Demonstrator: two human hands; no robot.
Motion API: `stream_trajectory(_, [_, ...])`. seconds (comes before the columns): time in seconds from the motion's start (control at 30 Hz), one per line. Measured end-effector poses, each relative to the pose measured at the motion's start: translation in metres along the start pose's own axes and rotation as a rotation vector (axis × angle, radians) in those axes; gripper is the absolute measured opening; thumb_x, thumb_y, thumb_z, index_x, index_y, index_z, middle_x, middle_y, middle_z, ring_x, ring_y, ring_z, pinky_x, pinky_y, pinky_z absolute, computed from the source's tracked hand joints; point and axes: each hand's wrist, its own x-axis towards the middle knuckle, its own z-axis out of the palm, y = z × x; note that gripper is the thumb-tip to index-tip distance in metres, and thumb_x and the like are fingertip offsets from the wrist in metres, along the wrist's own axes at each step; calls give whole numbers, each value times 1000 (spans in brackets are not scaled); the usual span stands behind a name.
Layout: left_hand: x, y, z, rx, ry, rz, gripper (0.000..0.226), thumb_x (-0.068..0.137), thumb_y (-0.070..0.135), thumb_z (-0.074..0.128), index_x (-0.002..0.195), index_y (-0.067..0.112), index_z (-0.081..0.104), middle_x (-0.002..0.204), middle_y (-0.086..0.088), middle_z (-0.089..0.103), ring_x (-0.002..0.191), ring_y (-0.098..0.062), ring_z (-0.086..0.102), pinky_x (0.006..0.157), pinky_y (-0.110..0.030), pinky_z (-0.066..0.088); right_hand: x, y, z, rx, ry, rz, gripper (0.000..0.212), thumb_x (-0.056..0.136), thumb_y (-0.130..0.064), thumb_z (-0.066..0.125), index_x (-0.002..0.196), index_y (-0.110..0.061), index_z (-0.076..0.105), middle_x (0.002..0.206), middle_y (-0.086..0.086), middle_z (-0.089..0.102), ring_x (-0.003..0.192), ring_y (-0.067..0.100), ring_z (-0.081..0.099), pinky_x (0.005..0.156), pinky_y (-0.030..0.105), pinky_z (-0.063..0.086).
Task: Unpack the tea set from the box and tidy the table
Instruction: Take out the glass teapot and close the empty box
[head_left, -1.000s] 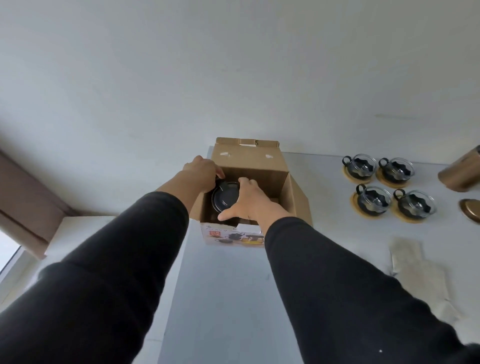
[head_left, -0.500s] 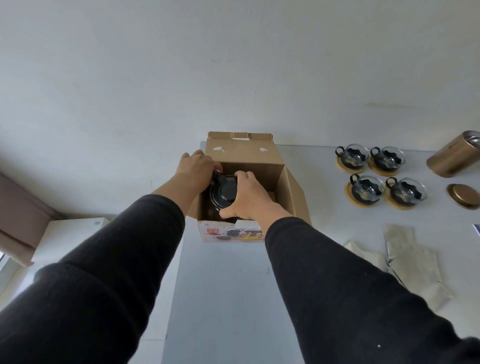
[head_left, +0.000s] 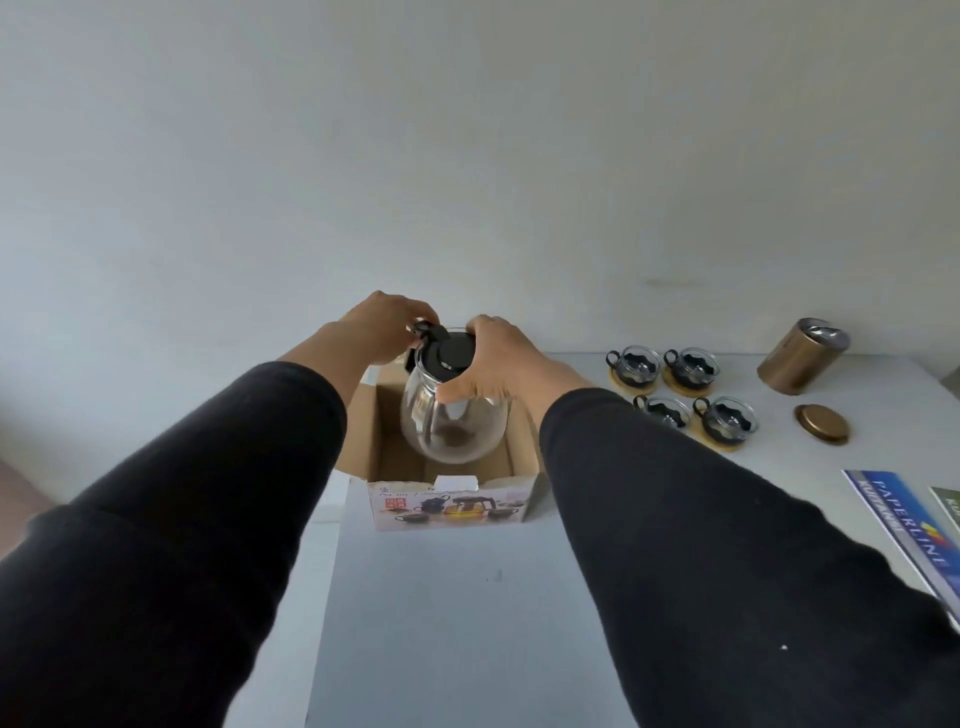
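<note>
Glass teapot (head_left: 453, 415) was held above the open cardboard box (head_left: 451, 500), its round clear body hanging over the box interior and its base level with the box rim or slightly below; the exact clearance could not be judged from this angle. Body was transparent and bulbous, with the brown cardboard showing through it. Lid and collar were black plastic, with a black handle part on the left side.

Left hand (head_left: 376, 325) was closed around the black handle at the upper left of the pot. Right hand (head_left: 501, 361) was clamped on the lid and neck from the right, thumb pressed on the glass shoulder and fingers curled over the lid. Both forearms wore black sleeves.

Box stood on the white table (head_left: 467, 613), directly below both hands, its printed front panel facing the camera.

Right of the right hand: four glass cups (head_left: 680, 392) with black holders, on wooden coasters, in a two-by-two group. Farther right stood a bronze-coloured canister (head_left: 797, 356), with its round lid (head_left: 821, 423) flat on the table beside it. Near the right forearm lay a printed blue wrapper (head_left: 906, 525).
</note>
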Motion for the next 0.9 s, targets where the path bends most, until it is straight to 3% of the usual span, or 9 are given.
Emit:
stream_trajectory(0.2, [17,49,-17,-189,89,58,35,94,8,50,119,29,64,121,0,65,112,-18,57,80,-23,41,-10,19,-53,-16,96,13,76,55,-41,84,117,-14,49,113,2,51,98,20,53,82,35,50])
stream_trajectory(0.33, [37,84,-2,-360,116,15,44,93,15,58,135,22,52,124,-2,65,115,-20,59,85,-21,40,-9,50,-77,-24,130,51,81,56,-39,85,123,-13,47,116,2,49,100,20,51,84,35,49])
stream_trajectory(0.43, [59,107,17,-388,116,2,41,92,19,59,133,18,54,125,0,65,117,-20,57,88,-22,40,-3,81,-88,-12,151,74,84,56,-38,86,125,-12,46,117,1,47,100,19,49,84,34,48])
stream_trajectory(0.53, [83,128,40,-418,83,4,32,92,18,56,123,21,63,122,5,67,113,-17,58,85,-17,38,10,116,-94,-11,132,88,88,57,-35,86,130,-12,43,123,2,45,101,17,45,83,30,44])
stream_trajectory(0.7, [125,152,81,-422,26,-60,32,95,16,51,125,21,62,123,2,65,97,-17,54,80,-20,37,43,173,-90,9,80,97,96,59,-33,84,139,-11,35,134,4,40,118,20,45,87,26,40])
stream_trajectory(0.9, [162,159,126,-421,-26,-145,28,97,19,47,119,22,64,90,0,58,79,-20,45,71,-26,34,81,223,-71,21,31,98,93,59,-27,83,137,-11,36,132,4,39,118,22,46,85,27,41])
